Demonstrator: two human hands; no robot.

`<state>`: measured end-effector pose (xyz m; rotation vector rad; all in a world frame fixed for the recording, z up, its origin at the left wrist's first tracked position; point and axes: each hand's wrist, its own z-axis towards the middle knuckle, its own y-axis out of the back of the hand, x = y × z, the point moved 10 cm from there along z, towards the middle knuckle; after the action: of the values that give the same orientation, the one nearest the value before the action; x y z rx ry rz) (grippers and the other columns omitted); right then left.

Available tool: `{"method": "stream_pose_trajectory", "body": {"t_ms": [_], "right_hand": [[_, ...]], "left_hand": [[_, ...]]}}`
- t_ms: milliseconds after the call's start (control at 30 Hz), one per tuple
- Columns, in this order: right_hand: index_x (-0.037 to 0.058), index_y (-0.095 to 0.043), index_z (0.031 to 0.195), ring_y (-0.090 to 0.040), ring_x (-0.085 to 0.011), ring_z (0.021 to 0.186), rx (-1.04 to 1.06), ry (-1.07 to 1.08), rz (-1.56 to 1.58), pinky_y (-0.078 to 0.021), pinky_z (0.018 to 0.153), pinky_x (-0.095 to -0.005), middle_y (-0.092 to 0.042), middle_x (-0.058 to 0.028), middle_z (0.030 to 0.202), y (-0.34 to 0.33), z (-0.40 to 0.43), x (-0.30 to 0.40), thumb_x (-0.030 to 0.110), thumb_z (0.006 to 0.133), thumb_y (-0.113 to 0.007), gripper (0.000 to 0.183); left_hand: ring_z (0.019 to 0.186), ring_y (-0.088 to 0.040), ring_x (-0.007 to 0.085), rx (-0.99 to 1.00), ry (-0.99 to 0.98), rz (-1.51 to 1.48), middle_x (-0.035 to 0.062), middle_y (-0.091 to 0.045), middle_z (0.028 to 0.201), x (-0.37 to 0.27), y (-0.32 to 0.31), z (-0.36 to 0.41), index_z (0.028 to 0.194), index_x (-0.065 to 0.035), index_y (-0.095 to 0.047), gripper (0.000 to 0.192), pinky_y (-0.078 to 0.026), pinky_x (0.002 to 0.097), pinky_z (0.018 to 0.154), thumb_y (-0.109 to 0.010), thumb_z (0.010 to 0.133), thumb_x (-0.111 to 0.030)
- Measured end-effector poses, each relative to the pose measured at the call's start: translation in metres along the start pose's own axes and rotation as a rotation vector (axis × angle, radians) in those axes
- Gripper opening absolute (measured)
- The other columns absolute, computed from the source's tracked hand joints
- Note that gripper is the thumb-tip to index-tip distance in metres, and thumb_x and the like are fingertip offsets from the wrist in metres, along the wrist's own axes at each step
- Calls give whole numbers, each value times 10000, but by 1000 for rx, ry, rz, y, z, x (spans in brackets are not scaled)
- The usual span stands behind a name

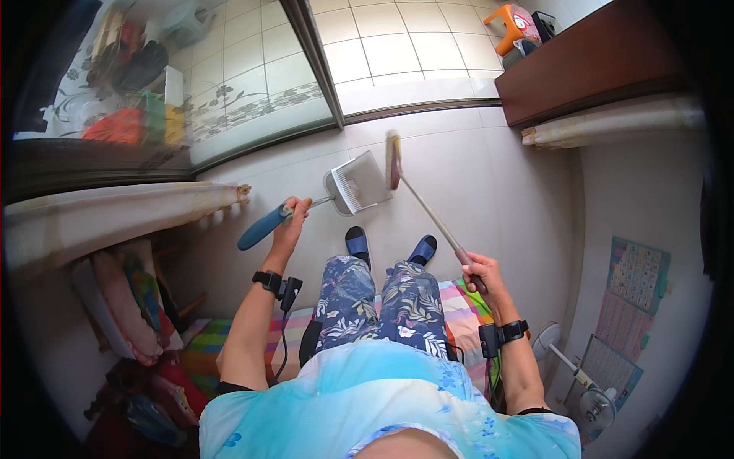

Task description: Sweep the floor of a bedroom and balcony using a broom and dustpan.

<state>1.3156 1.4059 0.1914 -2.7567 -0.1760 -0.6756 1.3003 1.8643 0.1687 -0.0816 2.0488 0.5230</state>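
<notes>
My left hand (293, 217) grips the pole of a long-handled dustpan (367, 178) just beyond its blue grip (262, 228). The grey pan rests on the pale floor with its open edge to the right, and a row of white comb teeth (347, 191) runs along its back. Some greyish debris seems to lie inside. In my right hand (480, 272) is the brown handle of a broom, whose metal pole (430, 214) slants up to the left. The broom head (393, 160), slightly blurred, stands just right of the pan's open edge.
My slippered feet (358, 241) are on the floor below the pan. Ahead run a sliding-door track (424, 109) and a glass panel (252, 74). A brown wooden panel (585, 63) is at upper right; a white fan (596, 406) stands at lower right. Behind me is a colourful checked bedcover (459, 327).
</notes>
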Motion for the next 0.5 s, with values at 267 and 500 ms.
{"method": "stream_pose_trajectory", "body": {"t_ms": [267, 500], "right_hand": [[80, -438, 628, -421, -128, 341, -391, -93, -373, -313, 301, -271, -455, -51, 484, 10, 84, 13, 361, 871, -532, 384], [71, -374, 631, -392, -129, 332, -367, -38, -394, -285, 287, -276, -426, -48, 475, -57, 198, 66, 384, 878, -527, 427]], "left_hand": [[629, -491, 51, -177, 80, -162, -5, -539, 653, 14, 69, -50, 718, -32, -547, 297, -400, 196, 583, -575, 886, -276], [692, -595, 85, -293, 145, -142, 1, -556, 725, 59, 132, -82, 736, -66, -535, 280, -489, 197, 622, -560, 904, -289]]}}
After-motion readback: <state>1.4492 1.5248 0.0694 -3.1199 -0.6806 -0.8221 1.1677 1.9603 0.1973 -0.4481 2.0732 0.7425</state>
